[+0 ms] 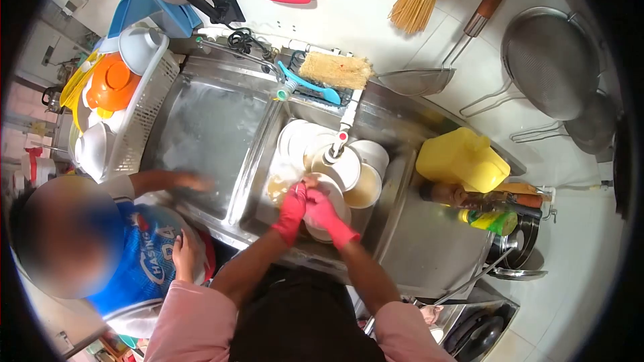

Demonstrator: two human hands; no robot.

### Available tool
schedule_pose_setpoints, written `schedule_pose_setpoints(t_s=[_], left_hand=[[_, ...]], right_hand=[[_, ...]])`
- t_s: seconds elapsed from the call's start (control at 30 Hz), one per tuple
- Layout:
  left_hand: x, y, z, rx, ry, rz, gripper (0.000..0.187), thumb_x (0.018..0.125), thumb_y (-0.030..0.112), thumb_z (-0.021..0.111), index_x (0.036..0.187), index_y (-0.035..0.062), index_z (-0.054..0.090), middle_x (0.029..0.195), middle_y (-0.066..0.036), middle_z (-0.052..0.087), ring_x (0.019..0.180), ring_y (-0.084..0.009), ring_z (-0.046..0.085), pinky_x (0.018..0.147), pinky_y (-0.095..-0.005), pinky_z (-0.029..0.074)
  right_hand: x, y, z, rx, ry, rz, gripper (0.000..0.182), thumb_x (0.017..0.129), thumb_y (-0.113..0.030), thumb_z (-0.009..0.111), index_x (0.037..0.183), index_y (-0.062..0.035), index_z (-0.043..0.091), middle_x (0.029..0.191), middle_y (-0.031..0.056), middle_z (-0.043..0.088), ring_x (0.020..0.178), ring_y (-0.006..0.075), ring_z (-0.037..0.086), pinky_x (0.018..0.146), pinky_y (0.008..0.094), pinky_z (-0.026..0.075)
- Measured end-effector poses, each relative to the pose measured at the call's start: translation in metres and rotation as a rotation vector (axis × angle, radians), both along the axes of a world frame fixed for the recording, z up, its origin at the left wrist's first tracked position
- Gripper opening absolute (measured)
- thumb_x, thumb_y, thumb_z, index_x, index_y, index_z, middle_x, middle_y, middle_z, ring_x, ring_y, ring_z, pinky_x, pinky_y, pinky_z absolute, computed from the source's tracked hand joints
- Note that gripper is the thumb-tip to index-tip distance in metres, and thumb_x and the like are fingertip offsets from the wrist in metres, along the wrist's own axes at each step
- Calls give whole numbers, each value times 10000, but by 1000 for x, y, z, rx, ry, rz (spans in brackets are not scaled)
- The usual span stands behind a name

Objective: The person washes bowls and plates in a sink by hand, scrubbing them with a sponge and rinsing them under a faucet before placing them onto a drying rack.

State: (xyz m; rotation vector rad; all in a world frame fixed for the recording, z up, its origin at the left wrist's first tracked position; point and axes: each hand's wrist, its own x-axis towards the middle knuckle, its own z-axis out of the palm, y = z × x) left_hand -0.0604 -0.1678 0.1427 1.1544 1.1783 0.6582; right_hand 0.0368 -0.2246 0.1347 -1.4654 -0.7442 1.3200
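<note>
My left hand [291, 212] and my right hand [324, 211], both in pink gloves, meet over the right sink basin [258, 204]. Fingers of both are closed close together at the near edge of the stacked white dishes; what they pinch is too small to make out. Just beneath them lies a white plate [339, 196]. A white bowl [343, 169] sits under the faucet [335, 151], with a bowl of brownish liquid [364, 186] to its right. More white plates [295, 139] lean at the basin's back left.
A person in a blue jersey [144, 248] stands at left, one arm over the left basin [201, 127]. A white dish basket [144, 104] is beyond. At right are a yellow jug [459, 159] and bottles [493, 220]. Strainers [547, 60] hang on the wall.
</note>
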Motion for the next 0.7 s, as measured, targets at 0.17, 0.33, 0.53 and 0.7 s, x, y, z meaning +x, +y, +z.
schedule_pose_setpoints(t_s=[0.17,0.33,0.53,0.7], left_hand=[[-27,10,-18,118,269,-70,411,1040,328,493,1177,-24,658,1042,-233,711,948,-355,681,862,-417,510],[-10,2,43,33,424,-196,491,1012,433,522,1211,2,646,1011,-246,706,941,-391,689,848,-435,520],[-44,26,-25,113,283,-113,498,995,432,552,1255,15,635,1108,-277,683,1071,-390,654,901,-424,513],[-46,15,-7,-137,351,-285,426,944,333,628,1219,8,658,1060,-239,708,999,-335,685,877,-410,519]], right_hand=[[40,-27,-5,-66,-732,294,260,836,7,644,1079,-75,683,974,81,687,943,183,634,904,325,493],[17,6,14,-109,-201,-87,286,860,-40,638,1143,-64,672,1004,96,679,921,202,630,868,288,486],[19,-18,88,-292,-120,409,158,878,-55,588,1012,-39,671,1066,75,684,954,221,660,810,335,533],[54,-2,54,77,-679,-75,135,884,-95,570,894,-68,702,882,74,690,887,233,666,750,389,534]])
